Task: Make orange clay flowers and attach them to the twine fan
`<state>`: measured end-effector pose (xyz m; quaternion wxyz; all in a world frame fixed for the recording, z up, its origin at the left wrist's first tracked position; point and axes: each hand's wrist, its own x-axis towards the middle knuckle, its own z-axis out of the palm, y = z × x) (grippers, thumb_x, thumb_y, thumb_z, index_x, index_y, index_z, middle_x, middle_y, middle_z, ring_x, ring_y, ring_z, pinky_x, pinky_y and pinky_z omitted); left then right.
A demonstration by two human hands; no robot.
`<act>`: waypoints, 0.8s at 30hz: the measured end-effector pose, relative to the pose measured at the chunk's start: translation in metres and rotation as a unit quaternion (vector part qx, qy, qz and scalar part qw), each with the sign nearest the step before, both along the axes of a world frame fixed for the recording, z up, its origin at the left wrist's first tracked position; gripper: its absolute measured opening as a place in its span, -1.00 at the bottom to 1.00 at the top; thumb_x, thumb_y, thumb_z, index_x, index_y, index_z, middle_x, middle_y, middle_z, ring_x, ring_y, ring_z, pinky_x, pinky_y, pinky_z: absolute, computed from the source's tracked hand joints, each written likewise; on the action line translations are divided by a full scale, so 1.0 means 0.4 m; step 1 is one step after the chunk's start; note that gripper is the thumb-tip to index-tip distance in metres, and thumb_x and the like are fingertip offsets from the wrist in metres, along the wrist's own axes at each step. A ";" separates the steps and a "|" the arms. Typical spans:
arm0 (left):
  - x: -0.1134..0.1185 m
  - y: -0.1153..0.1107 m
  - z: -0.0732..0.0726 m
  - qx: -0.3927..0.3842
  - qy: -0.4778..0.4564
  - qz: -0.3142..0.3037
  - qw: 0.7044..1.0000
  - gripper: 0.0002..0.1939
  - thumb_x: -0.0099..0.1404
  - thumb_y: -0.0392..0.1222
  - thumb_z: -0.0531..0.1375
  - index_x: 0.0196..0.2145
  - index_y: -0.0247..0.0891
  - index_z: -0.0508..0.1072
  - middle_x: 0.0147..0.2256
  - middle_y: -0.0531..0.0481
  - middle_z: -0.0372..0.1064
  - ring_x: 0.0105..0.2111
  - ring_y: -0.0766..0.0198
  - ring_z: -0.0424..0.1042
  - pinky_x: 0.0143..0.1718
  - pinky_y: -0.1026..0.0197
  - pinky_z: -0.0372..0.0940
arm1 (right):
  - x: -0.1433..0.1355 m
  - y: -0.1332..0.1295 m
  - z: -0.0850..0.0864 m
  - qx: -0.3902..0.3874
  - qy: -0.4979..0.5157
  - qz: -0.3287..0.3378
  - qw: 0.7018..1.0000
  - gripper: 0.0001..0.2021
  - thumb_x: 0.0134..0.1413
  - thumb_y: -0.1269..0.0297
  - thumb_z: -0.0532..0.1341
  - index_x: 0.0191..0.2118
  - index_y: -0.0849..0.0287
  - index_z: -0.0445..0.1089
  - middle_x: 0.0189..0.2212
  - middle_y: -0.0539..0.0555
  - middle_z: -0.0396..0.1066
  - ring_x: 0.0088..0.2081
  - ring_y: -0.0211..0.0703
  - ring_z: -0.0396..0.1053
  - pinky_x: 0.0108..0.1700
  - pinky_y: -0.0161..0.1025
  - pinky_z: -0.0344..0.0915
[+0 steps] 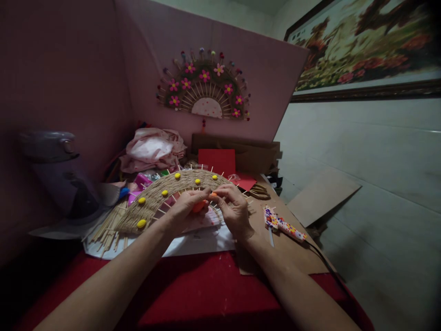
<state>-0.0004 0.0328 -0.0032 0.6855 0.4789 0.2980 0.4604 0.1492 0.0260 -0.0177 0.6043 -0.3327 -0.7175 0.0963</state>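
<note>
Pinching one orange piece (199, 206) together, left hand (184, 209) and right hand (234, 209) are working above the jute-wound fan (161, 202), steadying it on the tabletop (206, 289).

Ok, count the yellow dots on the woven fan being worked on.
6 on the woven fan: lower left, then up the arc. The left hand and right hand may hide more.
</note>
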 end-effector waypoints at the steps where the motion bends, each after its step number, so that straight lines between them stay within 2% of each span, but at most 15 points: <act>1: 0.000 0.001 0.001 -0.004 -0.006 0.010 1.000 -0.73 -0.02 -0.09 0.34 -0.49 -0.39 0.47 -0.63 0.08 0.21 -0.65 0.49 0.12 -0.65 0.38 -0.02 | 0.001 0.001 -0.002 -0.005 0.005 -0.004 1.000 -0.95 0.10 0.32 0.21 -0.35 0.15 0.40 -0.33 0.05 0.35 -0.27 -0.20 0.32 -0.28 -0.25 0.27; 3: -0.001 0.004 0.001 -0.005 -0.005 0.027 1.000 -0.76 -0.10 -0.20 0.38 -0.47 -0.41 0.49 -0.59 0.04 0.30 -0.63 0.47 0.20 -0.62 0.37 0.04 | 0.003 0.003 -0.006 -0.010 0.014 -0.010 1.000 -0.94 0.09 0.30 0.22 -0.34 0.15 0.40 -0.33 0.06 0.35 -0.27 -0.19 0.32 -0.32 -0.26 0.26; 5: -0.003 0.007 0.000 0.001 0.008 0.035 0.999 -0.75 -0.09 -0.20 0.38 -0.44 -0.40 0.50 -0.57 0.02 0.33 -0.65 0.46 0.21 -0.64 0.36 0.03 | 0.004 0.004 -0.009 -0.014 0.020 -0.014 1.000 -0.95 0.08 0.30 0.23 -0.34 0.15 0.40 -0.32 0.06 0.34 -0.27 -0.19 0.32 -0.34 -0.27 0.25; 7: -0.004 0.007 -0.003 0.020 0.019 0.033 0.999 -0.75 -0.01 -0.12 0.34 -0.43 -0.37 0.49 -0.62 0.07 0.28 -0.70 0.49 0.14 -0.68 0.36 -0.06 | 0.003 0.004 -0.010 -0.017 0.020 -0.015 1.000 -0.95 0.07 0.31 0.23 -0.34 0.15 0.40 -0.31 0.06 0.34 -0.27 -0.19 0.32 -0.35 -0.27 0.25; 10: -0.004 0.005 -0.008 0.044 0.036 0.016 0.998 -0.70 0.07 -0.01 0.29 -0.52 -0.34 0.44 -0.68 0.12 0.18 -0.72 0.50 0.06 -0.70 0.36 -0.12 | 0.001 0.000 -0.009 -0.015 0.012 -0.007 1.000 -0.96 0.07 0.32 0.23 -0.34 0.14 0.40 -0.31 0.06 0.34 -0.29 -0.20 0.32 -0.35 -0.27 0.26; 16: -0.007 0.010 -0.012 0.022 0.022 0.011 0.999 -0.80 0.00 -0.16 0.33 -0.48 -0.34 0.43 -0.67 0.12 0.17 -0.68 0.49 0.06 -0.67 0.37 -0.12 | 0.000 -0.002 -0.006 -0.001 -0.010 0.018 1.000 -0.89 0.01 0.38 0.27 -0.27 0.13 0.42 -0.28 0.07 0.35 -0.24 -0.18 0.33 -0.33 -0.28 0.28; 21: -0.006 0.007 -0.009 0.015 0.024 -0.011 1.000 -0.71 0.05 -0.05 0.30 -0.55 -0.34 0.37 -0.67 0.12 0.13 -0.69 0.50 0.03 -0.68 0.36 -0.14 | 0.000 -0.001 -0.003 0.019 -0.003 0.019 1.000 -0.95 0.07 0.41 0.22 -0.35 0.16 0.43 -0.34 0.05 0.35 -0.28 -0.21 0.33 -0.30 -0.27 0.27; 24: -0.006 0.006 -0.010 0.016 0.032 -0.001 0.999 -0.71 0.04 -0.07 0.31 -0.56 -0.33 0.36 -0.68 0.13 0.14 -0.70 0.51 0.03 -0.69 0.37 -0.16 | 0.000 -0.001 -0.005 0.012 -0.007 0.011 1.000 -0.92 0.05 0.39 0.23 -0.29 0.13 0.43 -0.31 0.05 0.36 -0.28 -0.20 0.33 -0.32 -0.27 0.27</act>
